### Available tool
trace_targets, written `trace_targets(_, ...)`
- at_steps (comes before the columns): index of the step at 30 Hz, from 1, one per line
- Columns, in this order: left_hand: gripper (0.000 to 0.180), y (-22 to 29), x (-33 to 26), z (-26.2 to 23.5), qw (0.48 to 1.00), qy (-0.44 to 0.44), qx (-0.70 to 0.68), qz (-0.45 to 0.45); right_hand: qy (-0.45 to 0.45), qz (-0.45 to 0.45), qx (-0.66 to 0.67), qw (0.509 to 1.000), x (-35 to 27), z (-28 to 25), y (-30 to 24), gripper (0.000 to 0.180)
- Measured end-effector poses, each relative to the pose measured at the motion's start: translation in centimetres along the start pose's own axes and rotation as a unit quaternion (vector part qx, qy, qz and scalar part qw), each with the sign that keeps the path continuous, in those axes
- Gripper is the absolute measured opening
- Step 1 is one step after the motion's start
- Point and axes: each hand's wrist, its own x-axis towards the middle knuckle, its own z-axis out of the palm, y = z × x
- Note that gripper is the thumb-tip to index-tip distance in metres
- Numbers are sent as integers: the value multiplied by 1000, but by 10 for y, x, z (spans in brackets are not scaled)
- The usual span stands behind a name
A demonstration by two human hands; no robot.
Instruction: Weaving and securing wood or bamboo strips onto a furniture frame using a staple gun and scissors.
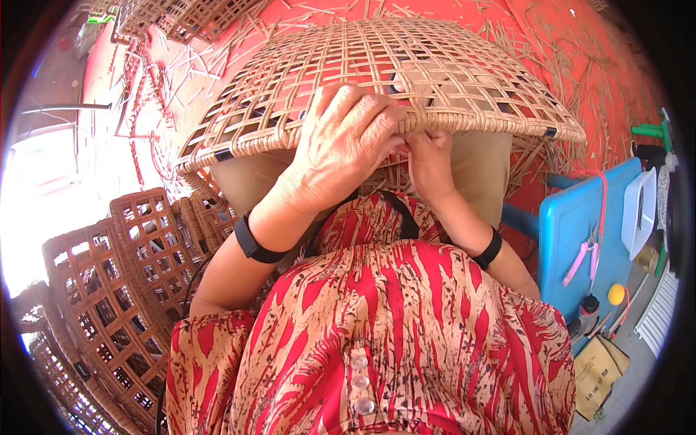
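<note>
A wide woven rattan basket piece (435, 72) lies upside down across my lap, its open lattice facing up. My left hand (348, 138) curls over its near rim, fingers closed on the braided edge. My right hand (431, 163) sits just below the rim, fingertips pinched on the edge beside the left hand; whether a loose strand is in it is hidden. Both wrists wear black bands. A tan cloth (478, 167) hangs under the basket over my knees.
Several finished lattice baskets (123, 275) are stacked at my left. A blue stool (573, 232) at my right carries pink-handled pliers (589, 254), a yellow ball (616, 293) and a white container (641, 206). Cut rattan scraps litter the red floor (580, 65).
</note>
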Motion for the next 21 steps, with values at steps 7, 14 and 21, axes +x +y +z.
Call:
trace_targets(7,36,3,1,-3,998,-33,-23,-42,-4,29,19,999,-5,2,-2,16)
trace_targets(14,36,1,22,-11,986,-84,-133,-59,-19,58,39,997,-9,2,-20,13)
trace_targets(21,44,2,11,-12,940,-150,-218,-217,-50,129,-42,990,-17,7,-20,22)
